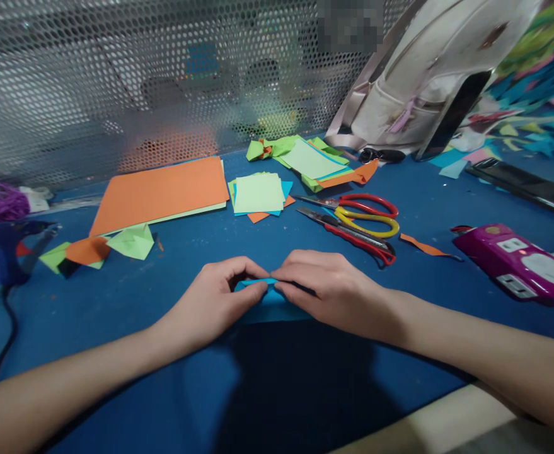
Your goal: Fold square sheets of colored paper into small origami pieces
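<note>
A sheet of blue paper (277, 308) is pinched between both hands near the middle of the blue table, its upper edge folded over. My left hand (224, 291) grips the fold from the left, thumb in front and fingers behind. From the right, my right hand (326, 287) pinches the same fold, its fingertips almost meeting the left ones. Part of the paper is hidden by the fingers. Beyond the hands lie a stack of small paper squares (258, 193), scissors with red and yellow handles (369, 214) and a red cutter knife (352, 236).
Orange sheets (163, 192) lie back left, near folded paper pieces (132, 241) and a blue glue gun (2, 249) with its cord. To the right are a purple extension socket (513, 258), a black phone-like object (529, 187) and a pale backpack (413, 82). A perforated metal panel (163, 82) stands behind.
</note>
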The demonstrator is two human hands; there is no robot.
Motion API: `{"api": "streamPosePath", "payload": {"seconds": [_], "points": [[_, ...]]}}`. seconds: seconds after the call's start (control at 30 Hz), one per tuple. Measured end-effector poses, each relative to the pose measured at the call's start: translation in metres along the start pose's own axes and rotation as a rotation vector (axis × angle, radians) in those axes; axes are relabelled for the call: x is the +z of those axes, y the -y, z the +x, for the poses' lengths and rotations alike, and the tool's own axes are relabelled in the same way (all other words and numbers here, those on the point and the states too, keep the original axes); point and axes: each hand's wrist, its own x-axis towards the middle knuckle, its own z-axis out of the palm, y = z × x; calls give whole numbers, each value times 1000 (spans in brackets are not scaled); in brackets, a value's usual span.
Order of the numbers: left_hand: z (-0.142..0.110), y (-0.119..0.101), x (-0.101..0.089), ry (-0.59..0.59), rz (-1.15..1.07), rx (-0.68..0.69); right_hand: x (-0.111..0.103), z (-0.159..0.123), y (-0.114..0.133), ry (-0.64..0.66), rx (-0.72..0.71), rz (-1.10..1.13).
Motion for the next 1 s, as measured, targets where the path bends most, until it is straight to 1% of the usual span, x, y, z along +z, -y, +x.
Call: {"api": "streamPosePath", "payload": {"seconds": [0.17,0.3,0.6,1.0], "points": [[-1,2,2,-21,41,17,2,-1,0,11,-19,-34],[0,3,3,-45,68,55,3,-1,0,17,-41,-59],[-2,7,3,-41,61,73,3,-2,0,29,-82,-91],[-2,8,3,-37,53,124,5,-2,-2,10,-87,-99]]}}
